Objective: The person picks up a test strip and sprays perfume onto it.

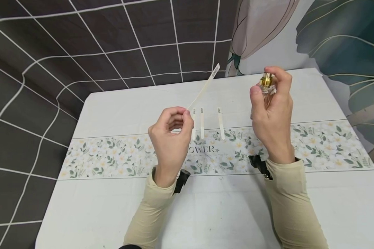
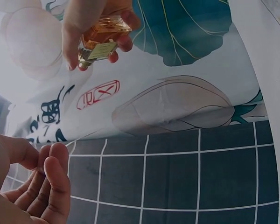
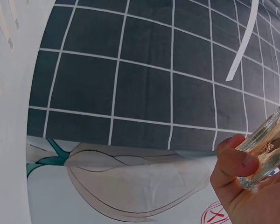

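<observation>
Grasping a clear, rectangular glass bottle of amber liquid (image 2: 104,37) with a gold neck, the right hand (image 1: 272,114) rests its index finger on the top, while the left hand (image 1: 172,133) pinches a long, thin, off-white strip (image 1: 203,91) by its near end. Beneath both spreads a white-topped table (image 1: 230,214), with a dark grey cloth patterned in white grid lines (image 1: 112,41) behind it. Across the tabletop runs a white band printed with leaves and pale flowers (image 1: 106,157). Beige sleeves (image 1: 291,200) cover the forearms. The bottle is up over the table's right part; the pinched strip, left of it, slants away, dark print at its far tip. Three more off-white strips (image 1: 221,126) with printed ends lie between the hands, their near ends on the floral band.
</observation>
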{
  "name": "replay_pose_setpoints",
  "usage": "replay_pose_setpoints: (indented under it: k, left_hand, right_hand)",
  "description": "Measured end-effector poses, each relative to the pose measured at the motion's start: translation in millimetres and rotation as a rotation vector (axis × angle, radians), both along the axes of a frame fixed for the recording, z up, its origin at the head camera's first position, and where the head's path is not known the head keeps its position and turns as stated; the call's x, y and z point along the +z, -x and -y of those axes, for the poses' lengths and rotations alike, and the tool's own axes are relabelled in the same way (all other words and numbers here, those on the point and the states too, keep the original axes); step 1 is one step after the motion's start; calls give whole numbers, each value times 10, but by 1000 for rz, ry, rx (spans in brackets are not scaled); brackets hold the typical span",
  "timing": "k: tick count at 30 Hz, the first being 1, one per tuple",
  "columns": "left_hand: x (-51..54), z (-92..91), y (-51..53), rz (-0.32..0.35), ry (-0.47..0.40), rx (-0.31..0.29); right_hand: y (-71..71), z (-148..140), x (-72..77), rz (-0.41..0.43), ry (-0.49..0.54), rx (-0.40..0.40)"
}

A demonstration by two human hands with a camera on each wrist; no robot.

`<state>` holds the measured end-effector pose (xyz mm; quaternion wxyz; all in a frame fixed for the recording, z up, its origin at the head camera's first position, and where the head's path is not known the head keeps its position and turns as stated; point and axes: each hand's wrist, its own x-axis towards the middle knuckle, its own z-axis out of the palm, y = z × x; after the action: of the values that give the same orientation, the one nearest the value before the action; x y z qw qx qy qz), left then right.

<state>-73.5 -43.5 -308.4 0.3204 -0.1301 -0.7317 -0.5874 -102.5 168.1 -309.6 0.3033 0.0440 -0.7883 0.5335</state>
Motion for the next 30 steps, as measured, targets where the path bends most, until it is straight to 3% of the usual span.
replay_pose_setpoints:
  k: [17, 30]
  left_hand:
    - [28, 9, -30, -1, -9, -9]
    - [11, 10, -20, -1, -7, -13]
  right_hand:
    - [10, -17, -3, -4, 29, -3]
    - [1, -31, -15, -68, -29, 1]
